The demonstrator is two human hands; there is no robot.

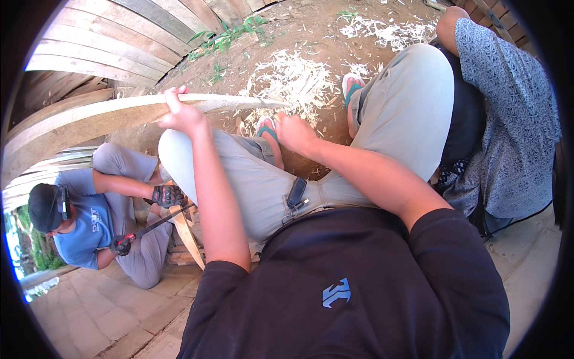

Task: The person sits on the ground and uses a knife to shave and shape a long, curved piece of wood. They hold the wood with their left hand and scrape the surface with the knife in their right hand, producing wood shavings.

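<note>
A long, pale, curved piece of wood (101, 118) comes in from the left edge and narrows to a tip above my lap. My left hand (184, 113) is wrapped around it partway along, over my left knee. Close below the tip, my right hand (299, 136) is closed in a fist. A small yellowish bit shows at its thumb, but what the fist holds is mostly hidden. Pale wood shavings (293, 81) lie heaped on the dirt beyond my feet.
At left, a seated person (89, 221) in gloves holds a long dark blade (161, 221) against a wooden strip (188, 236). Close at my right sits another person (508, 119) in patterned clothing. A plank wall (113, 39) stands at the far left.
</note>
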